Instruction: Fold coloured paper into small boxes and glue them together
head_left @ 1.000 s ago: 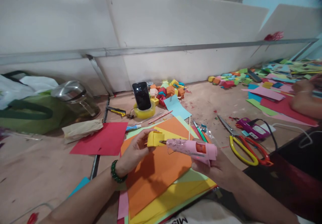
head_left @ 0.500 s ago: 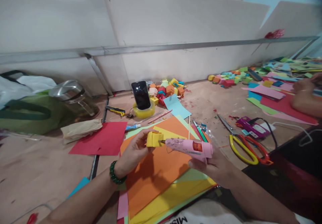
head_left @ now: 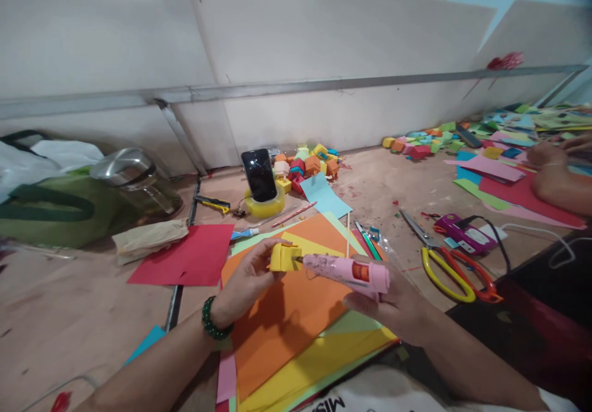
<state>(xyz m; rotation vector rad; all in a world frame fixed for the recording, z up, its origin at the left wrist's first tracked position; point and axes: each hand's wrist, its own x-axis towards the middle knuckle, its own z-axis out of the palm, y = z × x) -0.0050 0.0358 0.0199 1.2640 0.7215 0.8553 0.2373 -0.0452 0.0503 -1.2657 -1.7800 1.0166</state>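
The left hand (head_left: 245, 279) pinches a small yellow paper box (head_left: 283, 256) above the orange sheet (head_left: 287, 313). The right hand (head_left: 393, 304) grips the pink glue gun (head_left: 351, 271), nozzle touching the box: gluing underway, and steady pressure seems needed next.

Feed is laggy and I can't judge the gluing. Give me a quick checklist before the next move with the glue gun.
1. Left hand grips yellow box: ok.
2. Right hand holds glue gun: ok.
3. Nozzle tip at the box: ok, it meets the box's right side.
4. Glue flowing: cannot tell, too small.
5. Paper stack lies under the work: ok.
6. Scissors apart from both hands: ok, to the right on the table.
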